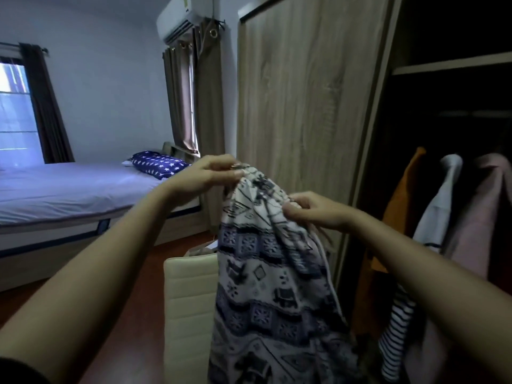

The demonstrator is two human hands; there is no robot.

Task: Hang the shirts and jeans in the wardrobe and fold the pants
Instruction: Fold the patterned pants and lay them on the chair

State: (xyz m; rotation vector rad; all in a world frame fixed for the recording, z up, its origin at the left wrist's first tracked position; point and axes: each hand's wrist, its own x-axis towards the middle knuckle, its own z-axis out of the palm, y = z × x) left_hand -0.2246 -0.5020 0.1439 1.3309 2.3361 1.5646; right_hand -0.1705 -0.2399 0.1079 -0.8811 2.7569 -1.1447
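Your left hand (206,174) and right hand (310,210) each pinch the top edge of the patterned pants (266,273), fingers closed on the cloth. The pants hang down between your forearms, above the chair (188,295), with the open wardrobe (304,106) beyond.

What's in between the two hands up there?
In the head view, the bunched top edge of the patterned pants stretches between the left hand and right hand; both pinch it.
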